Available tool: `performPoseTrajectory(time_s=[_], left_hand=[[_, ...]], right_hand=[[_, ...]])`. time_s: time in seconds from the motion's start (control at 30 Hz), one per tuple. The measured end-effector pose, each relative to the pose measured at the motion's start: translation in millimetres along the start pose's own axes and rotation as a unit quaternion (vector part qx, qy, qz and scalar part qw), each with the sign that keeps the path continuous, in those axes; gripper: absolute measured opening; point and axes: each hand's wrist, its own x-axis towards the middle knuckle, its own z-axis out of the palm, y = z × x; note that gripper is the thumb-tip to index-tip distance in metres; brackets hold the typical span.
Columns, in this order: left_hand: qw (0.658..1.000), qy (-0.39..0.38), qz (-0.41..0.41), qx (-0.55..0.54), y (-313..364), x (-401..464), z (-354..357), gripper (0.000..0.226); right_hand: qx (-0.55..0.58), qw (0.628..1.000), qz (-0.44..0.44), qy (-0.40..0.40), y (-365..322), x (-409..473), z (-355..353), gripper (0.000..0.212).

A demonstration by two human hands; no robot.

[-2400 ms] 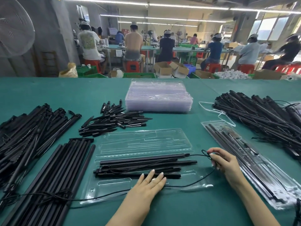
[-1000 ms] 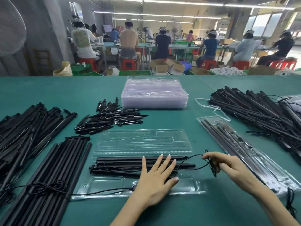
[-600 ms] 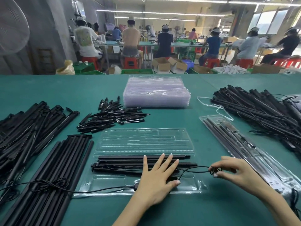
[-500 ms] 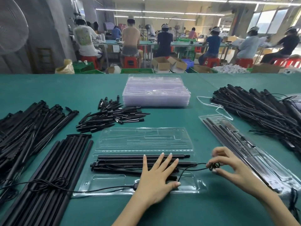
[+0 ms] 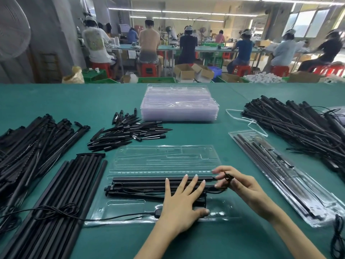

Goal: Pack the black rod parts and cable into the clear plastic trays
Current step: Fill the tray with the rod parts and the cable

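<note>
Green felt surface point(image 5: 186, 245): your flat left hand point(image 5: 183, 200) pins black rods point(image 5: 141, 186); right hand point(image 5: 242, 187) pinches thin black cable point(image 5: 226, 177). Risk: tugging drags rods from clear plastic tray point(image 5: 127, 212).

**No readable text**

No legible text, labels, brands or numbers anywhere. White T-shirt point(image 5: 94, 42) on far-left seated worker has a greenish back print, too blurred to read. White sheets point(image 5: 124, 27) on far wall: nothing legible. Cardboard boxes point(image 5: 194, 71) show no readable markings.

A factory assembly hall: workers point(image 5: 187, 46) on red stools point(image 5: 148, 69) line long green benches point(image 5: 74, 101) under strip lights point(image 5: 168, 12).
</note>
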Motion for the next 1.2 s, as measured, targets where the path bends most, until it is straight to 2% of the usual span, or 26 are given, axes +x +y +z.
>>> performPoseTrajectory(time_s=[0.03, 0.13, 0.2, 0.27, 0.37, 0.43, 0.53, 0.6, 0.67, 0.83, 1.03, 1.1, 1.2], left_hand=[[1.0, 0.001, 0.0, -0.002, -0.2, 0.2, 0.1, 0.073], [1.0, -0.001, -0.002, -0.002, 0.2, 0.6, 0.1, 0.073], [1.0, -0.003, -0.003, 0.005, 0.7, 0.9, 0.1, 0.074], [1.0, -0.002, -0.004, 0.001, 0.6, 1.1, -0.2, 0.074], [1.0, 0.003, 0.0, 0.0, -0.3, 0.9, -0.4, 0.074], [1.0, 0.006, 0.001, 0.005, -0.5, 0.4, 0.1, 0.074], [1.0, 0.002, -0.001, 0.005, -0.8, 0.3, 1.0, 0.073], [1.0, 0.003, 0.0, 0.01, -1.7, 0.2, 1.3, 0.072], [1.0, 0.007, 0.002, 0.02, -2.8, 0.0, 1.5, 0.07], [1.0, 0.005, 0.012, 0.017, -2.9, -1.5, 1.6, 0.066], [0.998, 0.027, 0.018, -0.058, -6.5, -4.7, -2.8, 0.053], [0.999, 0.031, 0.017, -0.018, -6.1, -6.6, -2.0, 0.054], [0.999, 0.044, 0.008, 0.019, -2.7, -8.3, 1.9, 0.059]], right_hand=[[0.004, 1.0, -0.002, -0.015, -0.1, 1.3, 1.6, 0.029], [0.015, 0.998, 0.018, -0.053, -0.2, 3.0, 3.0, 0.041], [-0.069, 0.995, 0.038, -0.068, -1.9, 4.2, 1.8, 0.038], [-0.185, 0.975, 0.046, -0.117, -3.7, 7.4, 4.4, 0.034], [-0.26, 0.953, 0.043, -0.149, -1.1, 7.3, 11.4, 0.028], [-0.27, 0.952, 0.028, -0.142, -1.2, 3.8, 14.2, 0.021], [-0.231, 0.968, -0.001, -0.102, -1.4, -2.7, 11.4, 0.028], [-0.247, 0.964, -0.017, -0.094, -1.1, -5.4, 9.6, 0.017], [-0.308, 0.945, -0.029, -0.111, 1.3, -7.5, 10.5, 0.004], [-0.356, 0.929, -0.075, -0.064, 11.2, -16.4, 15.3, 0.005], [-0.357, 0.928, -0.091, 0.058, 22.4, -13.4, 25.7, 0.014], [-0.351, 0.929, -0.099, 0.064, 22.4, -12.8, 25.8, 0.015], [-0.347, 0.929, -0.126, 0.033, 20.2, -15.0, 22.7, 0.021]])
